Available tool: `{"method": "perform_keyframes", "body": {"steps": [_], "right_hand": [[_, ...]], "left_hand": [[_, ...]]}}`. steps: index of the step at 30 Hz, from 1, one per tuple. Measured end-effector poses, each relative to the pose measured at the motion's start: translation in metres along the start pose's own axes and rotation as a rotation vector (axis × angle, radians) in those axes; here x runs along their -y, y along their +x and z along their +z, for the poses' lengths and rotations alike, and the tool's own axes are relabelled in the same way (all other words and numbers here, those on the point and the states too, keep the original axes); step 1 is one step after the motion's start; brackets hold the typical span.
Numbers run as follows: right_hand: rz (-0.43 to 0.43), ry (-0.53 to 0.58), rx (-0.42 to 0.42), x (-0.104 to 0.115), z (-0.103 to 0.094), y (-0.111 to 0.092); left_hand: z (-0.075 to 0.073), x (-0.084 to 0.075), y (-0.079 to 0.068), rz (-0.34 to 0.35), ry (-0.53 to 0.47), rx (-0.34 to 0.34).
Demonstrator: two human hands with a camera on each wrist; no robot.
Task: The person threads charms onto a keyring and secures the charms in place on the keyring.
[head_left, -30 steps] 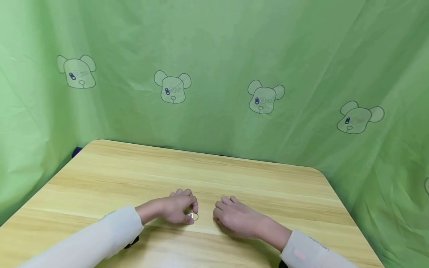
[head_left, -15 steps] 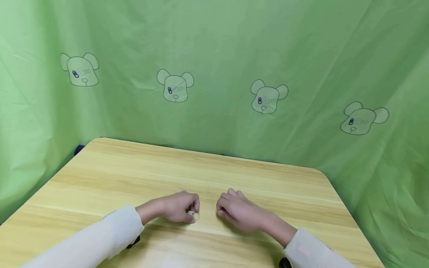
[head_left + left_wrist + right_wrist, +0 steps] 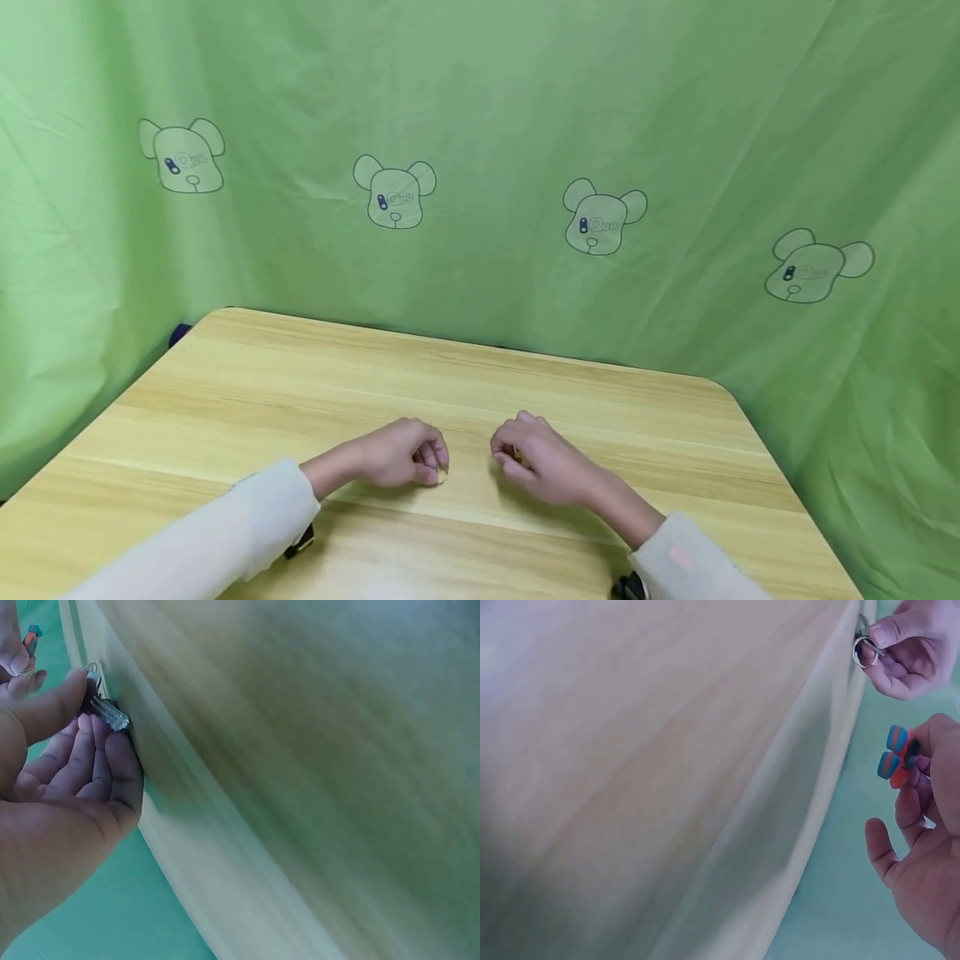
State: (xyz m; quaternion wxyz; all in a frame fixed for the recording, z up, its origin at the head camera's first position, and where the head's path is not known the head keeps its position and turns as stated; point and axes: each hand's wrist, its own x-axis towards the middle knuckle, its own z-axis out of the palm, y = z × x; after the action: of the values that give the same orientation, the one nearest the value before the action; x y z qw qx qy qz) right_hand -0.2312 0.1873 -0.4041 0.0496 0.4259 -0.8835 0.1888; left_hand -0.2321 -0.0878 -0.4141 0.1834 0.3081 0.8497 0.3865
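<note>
My left hand (image 3: pixel 397 454) pinches a bunch of keys between thumb and fingertips, close over the table. Their silver blades (image 3: pixel 112 718) jut from the pinch in the left wrist view. A metal key ring (image 3: pixel 865 652) sticks out toward my right hand (image 3: pixel 543 462). That hand pinches a small tool with two blue-and-orange handle ends (image 3: pixel 895 750), like small pliers; its working end is mostly hidden by the fingers. The two hands face each other, a short gap apart.
The light wood table (image 3: pixel 360 367) has rounded far corners. Green curtains (image 3: pixel 480 100) with printed bear heads hang behind it and at both sides. A dark purple object (image 3: pixel 178 335) shows past the far left corner.
My left hand has risen slightly and drawn the keys further into its fingers, so mainly the ring shows. My right hand has shifted away and turned, bringing its thumb into view.
</note>
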Motion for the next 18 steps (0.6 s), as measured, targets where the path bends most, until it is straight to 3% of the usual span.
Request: {"method": "perform_keyframes", "body": {"steps": [7, 18], "right_hand": [[0.128, 0.119, -0.053, -0.004, -0.004, 0.002], [0.101, 0.271, -0.258, -0.016, -0.008, 0.014]], "left_hand": [[-0.01, 0.002, 0.003, 0.006, -0.075, -0.107], [-0.021, -0.006, 0.014, 0.019, -0.276, -0.247]]}}
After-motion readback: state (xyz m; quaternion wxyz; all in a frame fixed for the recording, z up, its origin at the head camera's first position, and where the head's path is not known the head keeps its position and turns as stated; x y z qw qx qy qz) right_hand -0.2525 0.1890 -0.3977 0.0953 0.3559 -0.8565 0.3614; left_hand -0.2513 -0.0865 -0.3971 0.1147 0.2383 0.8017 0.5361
